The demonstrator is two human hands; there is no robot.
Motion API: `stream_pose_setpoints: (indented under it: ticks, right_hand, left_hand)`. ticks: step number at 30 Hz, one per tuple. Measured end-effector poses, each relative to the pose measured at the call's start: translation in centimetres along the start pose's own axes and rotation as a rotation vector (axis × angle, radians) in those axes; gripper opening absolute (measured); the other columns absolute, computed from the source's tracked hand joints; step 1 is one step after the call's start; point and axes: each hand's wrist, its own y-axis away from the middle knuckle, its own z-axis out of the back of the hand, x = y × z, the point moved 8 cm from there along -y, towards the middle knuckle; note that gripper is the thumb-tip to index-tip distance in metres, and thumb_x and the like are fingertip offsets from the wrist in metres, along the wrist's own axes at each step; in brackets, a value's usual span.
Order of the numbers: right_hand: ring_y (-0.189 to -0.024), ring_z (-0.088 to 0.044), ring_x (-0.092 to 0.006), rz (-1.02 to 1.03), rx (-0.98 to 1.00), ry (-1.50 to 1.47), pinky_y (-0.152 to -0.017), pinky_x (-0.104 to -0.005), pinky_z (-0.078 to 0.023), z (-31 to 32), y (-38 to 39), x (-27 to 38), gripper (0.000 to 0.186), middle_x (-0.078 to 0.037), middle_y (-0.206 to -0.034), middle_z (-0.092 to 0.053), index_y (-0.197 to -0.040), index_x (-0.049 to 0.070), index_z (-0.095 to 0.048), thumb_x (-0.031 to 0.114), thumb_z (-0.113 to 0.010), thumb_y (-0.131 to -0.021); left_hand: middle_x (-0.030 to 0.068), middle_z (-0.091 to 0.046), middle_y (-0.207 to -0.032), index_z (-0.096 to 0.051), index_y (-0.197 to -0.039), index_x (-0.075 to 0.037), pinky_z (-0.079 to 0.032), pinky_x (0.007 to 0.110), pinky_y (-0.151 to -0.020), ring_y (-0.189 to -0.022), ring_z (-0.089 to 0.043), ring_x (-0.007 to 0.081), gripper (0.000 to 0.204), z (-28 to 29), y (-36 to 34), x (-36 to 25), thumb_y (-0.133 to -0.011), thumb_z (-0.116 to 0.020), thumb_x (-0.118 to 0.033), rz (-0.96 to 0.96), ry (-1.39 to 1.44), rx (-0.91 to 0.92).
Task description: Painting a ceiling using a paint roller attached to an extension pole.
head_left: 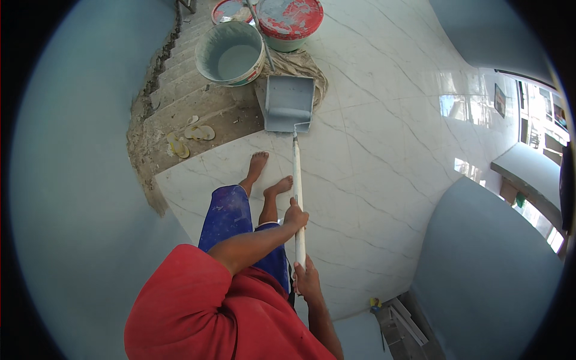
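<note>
Both my hands grip a long whitish pole of a paint roller. My left hand is closed around it farther up. Lower down, near my waist, my right hand is wrapped around the pole's near end. At the far end a thin metal frame bends over the lower part of a paint tray. The roller sleeve lies in the tray, and its color blends with the grey-blue paint there. Just beyond the tray, on the left, stands a big bucket with grey-blue paint inside.
A tub with a paint-smeared red lid stands behind the tray on a crumpled cloth. Yellowish flip-flops lie on the rough concrete steps at left. White veined tiles cover the floor. Light-blue walls rise on both sides.
</note>
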Motion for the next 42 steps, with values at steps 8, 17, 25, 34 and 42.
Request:
stream_pose_setpoints:
  ticks: [8, 17, 25, 34, 42]
  right_hand:
    - [-0.048, -0.053, -0.0106, -0.093, 0.038, 0.047, -0.038, -0.0282, -0.045, 0.6, 1.4, -2.8, 0.050, -0.002, -0.069, -0.055, -0.148, 0.012, -0.039, 0.024, -0.052, -0.101]
    - [-0.046, -0.051, -0.0109, -0.120, 0.010, 0.087, -0.037, -0.0289, -0.044, 1.2, -1.0, -3.2, 0.050, -0.002, -0.068, -0.053, -0.147, 0.011, -0.040, 0.025, -0.053, -0.101]
    - [-0.045, -0.050, -0.0117, -0.084, 0.009, 0.091, -0.037, -0.0293, -0.043, 0.3, -3.8, -1.2, 0.047, -0.003, -0.067, -0.052, -0.144, 0.010, -0.041, 0.025, -0.053, -0.101]
    - [-0.047, -0.055, -0.0150, -0.048, 0.015, 0.003, -0.039, -0.0328, -0.046, -0.9, -4.6, -1.6, 0.047, -0.006, -0.066, -0.056, -0.141, 0.007, -0.043, 0.026, -0.055, -0.100]
    - [-0.046, -0.055, -0.0152, -0.010, 0.009, 0.066, -0.038, -0.0325, -0.046, -1.9, -5.2, 0.6, 0.044, -0.005, -0.065, -0.055, -0.139, 0.007, -0.044, 0.025, -0.054, -0.100]
  left_hand:
    - [0.0218, -0.066, -0.083, -0.021, -0.136, 0.005, -0.058, 0.038, -0.050, -0.056, -0.068, 0.0292, 0.064, -1.4, 2.0, 3.3, -0.085, -0.058, -0.006, 0.084, -0.013, 0.000]
    - [0.0165, -0.065, -0.073, -0.022, -0.134, 0.006, -0.058, 0.037, -0.049, -0.055, -0.068, 0.0269, 0.062, -2.3, -0.4, 3.4, -0.085, -0.059, -0.007, 0.127, -0.006, 0.025]
    - [0.0154, -0.065, -0.071, -0.021, -0.133, 0.008, -0.057, 0.037, -0.047, -0.054, -0.068, 0.0263, 0.063, -1.4, -4.1, 1.8, -0.085, -0.058, -0.005, 0.096, -0.023, 0.023]
    - [0.0173, -0.064, -0.072, -0.015, -0.136, 0.009, -0.057, 0.037, -0.046, -0.053, -0.067, 0.0268, 0.069, 0.1, -4.9, 1.0, -0.083, -0.058, -0.003, 0.032, -0.050, 0.030]
    - [0.0191, -0.064, -0.072, -0.012, -0.139, 0.012, -0.056, 0.037, -0.045, -0.054, -0.067, 0.0270, 0.074, 1.7, -6.0, 0.6, -0.083, -0.058, -0.002, -0.048, 0.020, 0.029]
